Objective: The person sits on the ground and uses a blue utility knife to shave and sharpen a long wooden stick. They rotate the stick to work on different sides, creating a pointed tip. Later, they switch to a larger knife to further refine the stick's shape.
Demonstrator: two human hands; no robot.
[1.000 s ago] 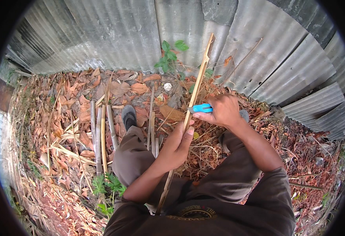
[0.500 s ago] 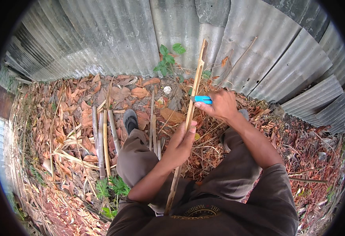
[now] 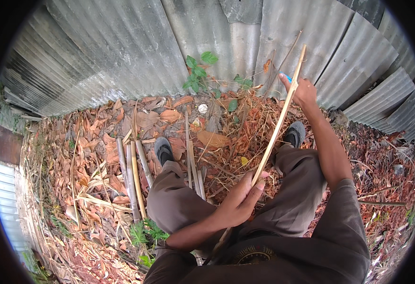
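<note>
A long pale bamboo strip (image 3: 277,128) slants up and to the right from my lap, its lower end against my dark shirt. My left hand (image 3: 238,201) is closed round its lower part, thumb along the side. Near the strip's far end, my right hand (image 3: 305,93) grips a blue-handled utility knife (image 3: 287,77). The knife lies across the strip, mostly hidden behind the strip and the fingers. Its blade cannot be made out.
Several cut bamboo pieces (image 3: 134,180) lie on dry leaves to the left, with more slim strips (image 3: 193,163) between my feet. A corrugated metal fence (image 3: 122,52) stands close ahead, a green plant (image 3: 196,73) at its foot. A thin stick (image 3: 288,54) leans there.
My right hand with the knife has moved outward along the strip toward its far end. The strip now tilts further right, and my left hand has shifted right and nearer my body.
</note>
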